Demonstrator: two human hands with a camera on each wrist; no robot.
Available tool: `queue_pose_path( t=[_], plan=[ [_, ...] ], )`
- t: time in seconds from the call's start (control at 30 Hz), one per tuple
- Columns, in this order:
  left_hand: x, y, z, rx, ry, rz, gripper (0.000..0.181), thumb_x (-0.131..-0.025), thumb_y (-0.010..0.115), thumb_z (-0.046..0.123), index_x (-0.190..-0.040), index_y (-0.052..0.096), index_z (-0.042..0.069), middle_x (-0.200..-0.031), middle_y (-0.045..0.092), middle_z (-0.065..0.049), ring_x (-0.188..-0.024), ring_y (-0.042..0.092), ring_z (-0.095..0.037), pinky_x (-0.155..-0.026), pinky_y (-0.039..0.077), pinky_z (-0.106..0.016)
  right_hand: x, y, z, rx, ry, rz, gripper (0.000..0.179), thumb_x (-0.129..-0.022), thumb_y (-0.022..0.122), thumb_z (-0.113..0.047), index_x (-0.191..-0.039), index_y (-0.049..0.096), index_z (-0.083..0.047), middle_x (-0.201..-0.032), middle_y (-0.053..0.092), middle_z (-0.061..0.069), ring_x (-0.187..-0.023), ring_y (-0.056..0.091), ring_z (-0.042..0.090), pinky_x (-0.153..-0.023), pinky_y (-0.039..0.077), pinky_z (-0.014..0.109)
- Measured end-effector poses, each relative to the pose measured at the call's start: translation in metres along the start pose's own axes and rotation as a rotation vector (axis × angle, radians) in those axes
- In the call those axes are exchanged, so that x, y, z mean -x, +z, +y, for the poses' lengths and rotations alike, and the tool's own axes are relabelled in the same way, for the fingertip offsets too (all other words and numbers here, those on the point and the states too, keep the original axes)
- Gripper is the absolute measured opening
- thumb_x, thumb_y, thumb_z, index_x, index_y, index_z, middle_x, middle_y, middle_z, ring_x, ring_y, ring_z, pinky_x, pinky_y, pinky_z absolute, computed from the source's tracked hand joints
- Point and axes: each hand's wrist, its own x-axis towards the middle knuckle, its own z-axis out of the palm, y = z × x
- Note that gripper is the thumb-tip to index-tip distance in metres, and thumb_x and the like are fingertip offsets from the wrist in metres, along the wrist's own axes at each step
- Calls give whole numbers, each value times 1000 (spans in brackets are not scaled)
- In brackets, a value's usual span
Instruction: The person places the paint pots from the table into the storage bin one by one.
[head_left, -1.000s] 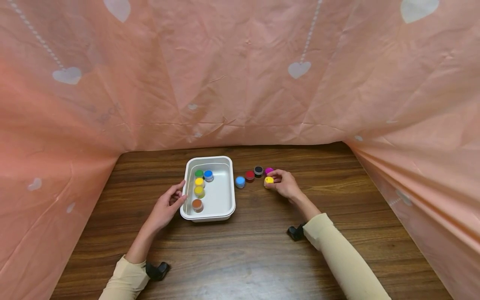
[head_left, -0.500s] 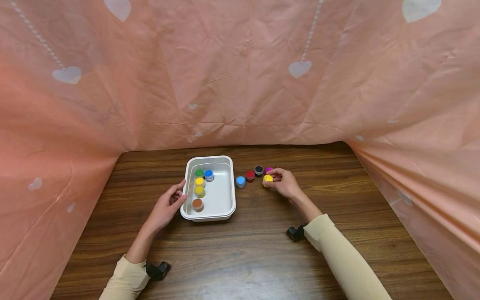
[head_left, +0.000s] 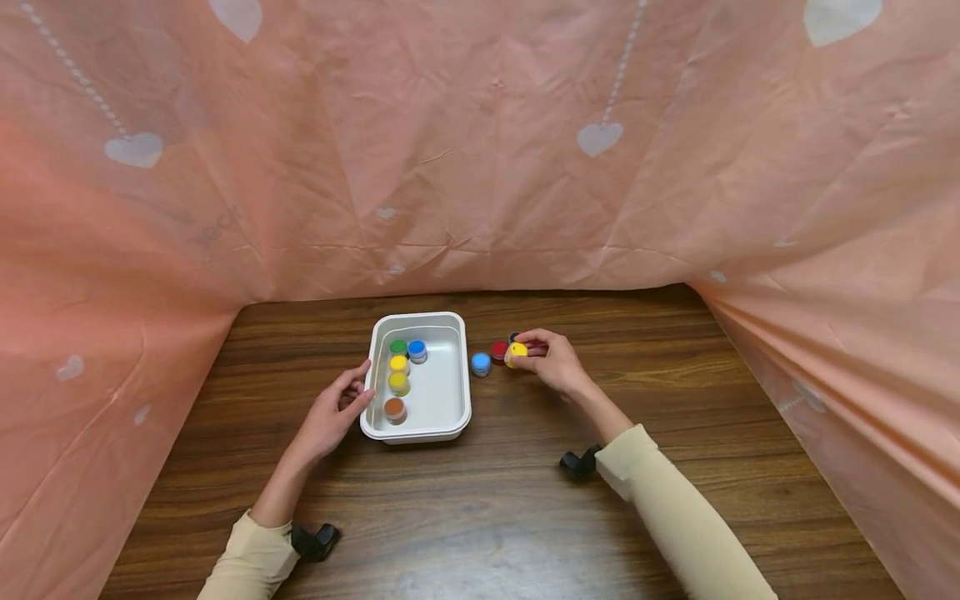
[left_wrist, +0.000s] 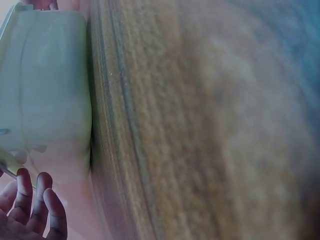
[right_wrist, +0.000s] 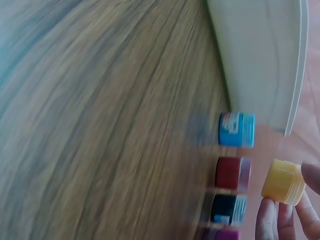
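A slip seems the likeliest mishap: the yellow jar is held slightly tilted, by the fingertips only, and could be dropped if the pinch were loosened or the smooth side turned; the red jar or the light blue jar might be knocked if the jar were carried low across them, and the rim of the tray might be struck for the same reason; the tray could then be shoved, since it appears only lightly steadied.

By the right hand the yellow jar is pinched, thumb on one side and fingers on the other, parted by just the jar's width; it is raised off the table, apart from the black jar and the purple jar, which is cut off by the right wrist view's edge.

By the left hand the tray's left rim is touched, with fingers relaxed, loosely bent and spread from the thumb; how firmly it is pressed cannot be told; beside it, inside the tray, the brown jar is seen.
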Motion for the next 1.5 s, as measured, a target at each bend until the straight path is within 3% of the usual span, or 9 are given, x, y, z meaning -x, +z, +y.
queue_pose_path(
  t=[0.37,0.87,1.03,1.13,1.5],
  plan=[
    [0,-2,0,-9,-1,1,52,-105,62,17,-153,48,3,-106,56,-12,-92,53,-11,-78,47,-20,-10,28,-22,-60,-58,6,40,-91,80,-9,-128,68,0,-123,67,17,-114,65,31,-84,54,21],
    [0,-3,2,-19,-6,-6,53,-105,62,16,-153,47,2,-109,58,-15,-96,54,-15,-80,47,-20,-28,60,-48,-94,-110,-18,38,-90,81,-10,-126,69,-1,-120,69,16,-112,69,30,-95,57,34],
    [1,-3,8,-3,-8,-5,53,-104,63,12,-153,47,0,-109,58,-16,-97,54,-17,-80,47,-20,-35,66,-49,-71,-164,-22,35,-89,81,-8,-122,70,-1,-116,70,17,-106,70,28,-93,58,32],
    [-1,-3,-1,-1,-3,-5,53,-104,64,14,-154,48,3,-110,58,-15,-97,54,-16,-80,47,-20,-39,68,-48,-34,-194,-34,34,-90,81,-9,-121,69,-1,-116,70,16,-106,69,28,-94,58,33],
    [0,-1,1,10,7,-4,53,-104,64,14,-152,49,1,-109,59,-15,-97,55,-16,-82,48,-21,-51,73,-43,131,-293,2,33,-90,82,-16,-120,71,-6,-120,68,12,-109,66,28,-99,52,40]
  ],
)
